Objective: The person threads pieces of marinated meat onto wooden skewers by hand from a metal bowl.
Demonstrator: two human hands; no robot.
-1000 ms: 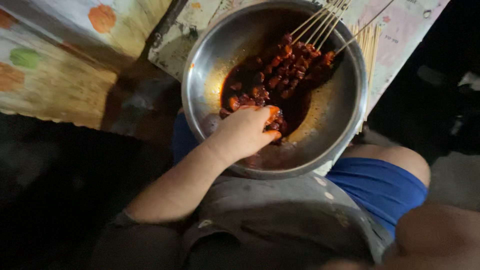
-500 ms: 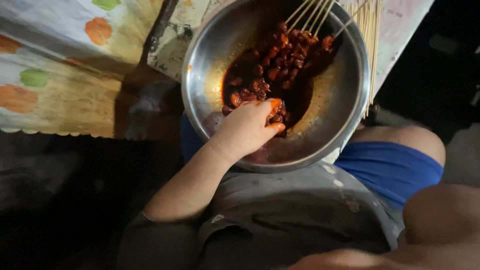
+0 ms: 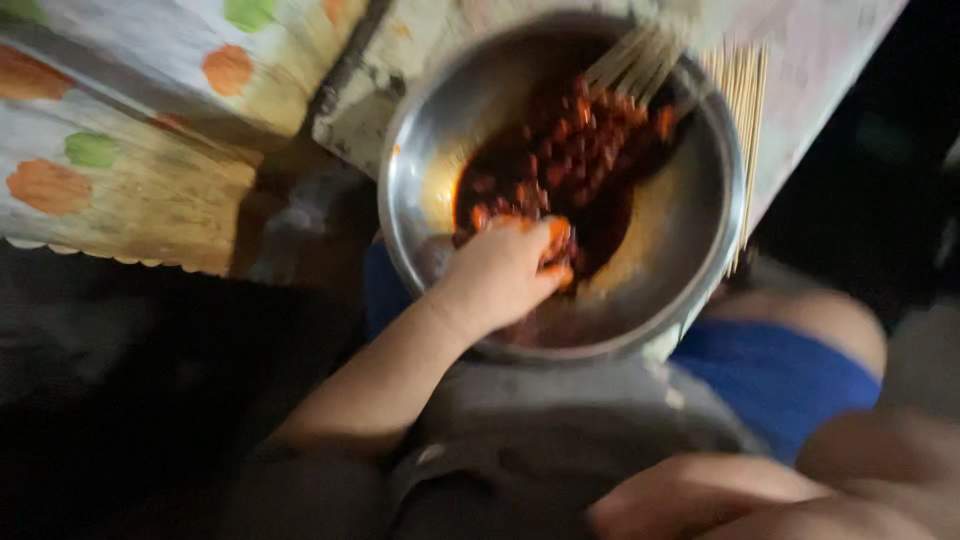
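A round steel bowl (image 3: 420,200) rests on my lap against a table edge. It holds dark red, sauce-coated meat pieces (image 3: 580,150), some threaded on wooden skewers (image 3: 640,60) that lean on the far rim. My left hand (image 3: 500,275) reaches into the near side of the bowl, its sauce-smeared fingers curled down onto meat pieces. A blurred skin-coloured shape (image 3: 700,495) at the bottom edge may be my right hand or arm; its fingers cannot be made out.
More bare skewers (image 3: 745,120) lie on the table to the right of the bowl. A cloth with orange and green spots (image 3: 120,170) covers the surface at left. Blue shorts (image 3: 780,385) and a grey shirt (image 3: 560,430) lie below the bowl.
My left hand stays in the near side of the bowl, fingers working in the meat. The camera has moved, and the picture is now more blurred.
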